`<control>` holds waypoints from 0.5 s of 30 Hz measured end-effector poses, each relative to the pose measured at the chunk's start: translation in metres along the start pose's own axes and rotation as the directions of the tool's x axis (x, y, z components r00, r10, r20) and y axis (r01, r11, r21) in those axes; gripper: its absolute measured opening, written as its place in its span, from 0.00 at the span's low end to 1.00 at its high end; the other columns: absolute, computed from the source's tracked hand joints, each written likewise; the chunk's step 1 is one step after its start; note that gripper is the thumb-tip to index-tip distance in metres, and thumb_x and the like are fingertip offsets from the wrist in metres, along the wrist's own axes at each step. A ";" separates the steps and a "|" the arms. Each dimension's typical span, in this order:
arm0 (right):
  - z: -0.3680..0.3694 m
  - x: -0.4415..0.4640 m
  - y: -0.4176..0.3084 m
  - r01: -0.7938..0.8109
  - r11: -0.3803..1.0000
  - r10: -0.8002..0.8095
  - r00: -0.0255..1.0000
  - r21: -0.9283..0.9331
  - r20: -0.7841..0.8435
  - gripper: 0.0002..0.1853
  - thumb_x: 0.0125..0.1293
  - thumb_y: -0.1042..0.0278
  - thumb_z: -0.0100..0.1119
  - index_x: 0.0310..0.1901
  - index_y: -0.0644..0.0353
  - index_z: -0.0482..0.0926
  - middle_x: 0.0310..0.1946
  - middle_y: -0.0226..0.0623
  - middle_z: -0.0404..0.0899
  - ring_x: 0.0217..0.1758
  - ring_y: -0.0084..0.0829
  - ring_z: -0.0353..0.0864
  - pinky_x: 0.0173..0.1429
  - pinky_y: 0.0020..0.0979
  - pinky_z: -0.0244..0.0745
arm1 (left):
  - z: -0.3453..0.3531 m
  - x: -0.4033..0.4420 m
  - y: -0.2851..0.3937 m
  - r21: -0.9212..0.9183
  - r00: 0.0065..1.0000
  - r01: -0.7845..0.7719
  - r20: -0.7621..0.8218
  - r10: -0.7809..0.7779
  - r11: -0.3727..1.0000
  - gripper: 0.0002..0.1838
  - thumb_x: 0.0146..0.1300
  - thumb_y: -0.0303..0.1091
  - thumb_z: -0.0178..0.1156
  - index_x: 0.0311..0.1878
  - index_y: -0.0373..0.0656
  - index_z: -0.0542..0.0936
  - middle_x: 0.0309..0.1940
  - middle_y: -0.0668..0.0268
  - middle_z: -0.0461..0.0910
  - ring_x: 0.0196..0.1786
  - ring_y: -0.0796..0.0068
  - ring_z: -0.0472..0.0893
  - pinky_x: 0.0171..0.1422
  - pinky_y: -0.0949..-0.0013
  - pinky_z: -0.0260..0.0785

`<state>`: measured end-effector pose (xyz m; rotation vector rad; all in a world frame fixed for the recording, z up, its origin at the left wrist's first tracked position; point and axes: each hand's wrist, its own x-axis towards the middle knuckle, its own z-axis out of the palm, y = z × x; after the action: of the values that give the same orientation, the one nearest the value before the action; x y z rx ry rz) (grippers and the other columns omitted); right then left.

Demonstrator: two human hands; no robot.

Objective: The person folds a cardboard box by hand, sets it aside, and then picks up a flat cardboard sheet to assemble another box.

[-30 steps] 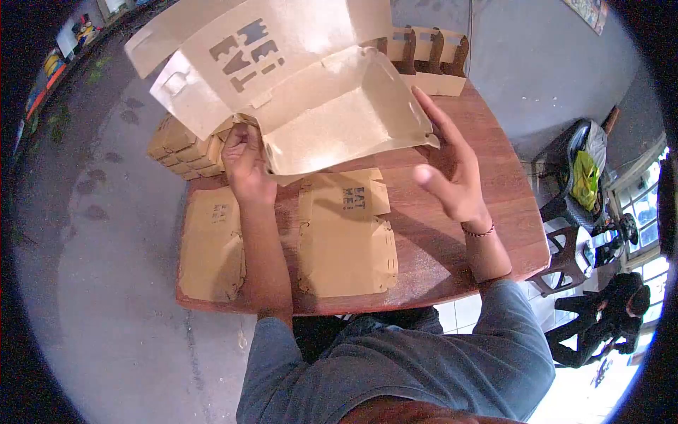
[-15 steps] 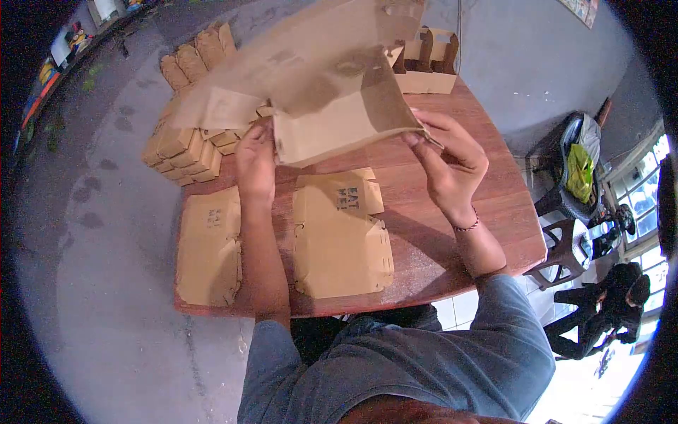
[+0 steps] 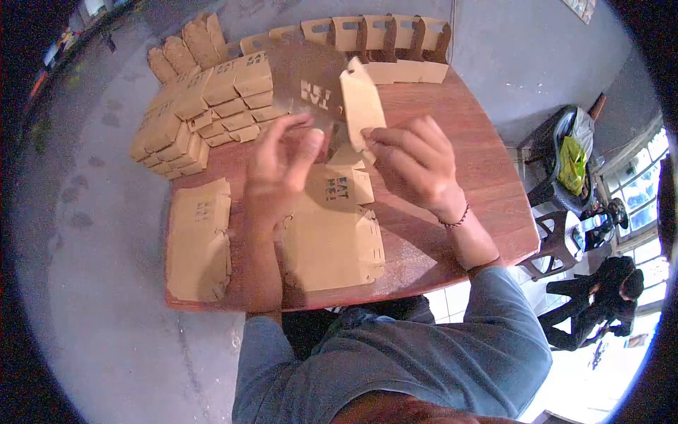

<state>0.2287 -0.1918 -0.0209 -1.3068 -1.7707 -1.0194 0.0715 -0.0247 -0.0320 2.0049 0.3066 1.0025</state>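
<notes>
A partly folded brown cardboard box (image 3: 364,106) is up in the air over the table, tilted, with its "EAT ME" printing upside down on the shaded face. My right hand (image 3: 417,159) pinches its lit side flap at the lower edge. To the left of the box, my left hand (image 3: 275,166) has its thumb and fingers apart and holds nothing; it is slightly blurred. Below both hands lies a flat cardboard blank (image 3: 332,247) printed "EAT ME", its left edge partly behind my left forearm. Another flat printed blank (image 3: 198,240) rests at the table's left front.
Folded boxes (image 3: 212,99) are stacked at the back left of the wooden table (image 3: 466,177). Handled cardboard carriers (image 3: 381,46) line the back edge. On the right are a chair holding bags (image 3: 575,166), a stool (image 3: 558,237) and a person in dark clothes (image 3: 593,300).
The box has turned from wide open towards me to edge-on, its printed face now showing. My left hand has let go of it; my right hand has moved left with it.
</notes>
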 end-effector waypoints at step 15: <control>0.017 0.002 -0.017 -0.120 0.987 0.114 0.991 0.107 0.063 0.08 0.53 0.67 0.70 0.34 0.56 0.82 0.37 0.31 0.80 0.39 0.34 0.76 0.40 0.36 0.68 | 0.009 -0.005 0.016 -0.523 0.959 0.259 0.240 -0.152 0.812 0.12 0.70 0.27 0.58 0.51 0.28 0.79 0.43 0.66 0.79 0.47 0.80 0.77 0.53 0.76 0.70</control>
<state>0.2103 -0.1789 -0.0297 -1.3647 -1.7447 -0.8148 0.0730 -0.0423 -0.0251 1.4815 0.1084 0.6575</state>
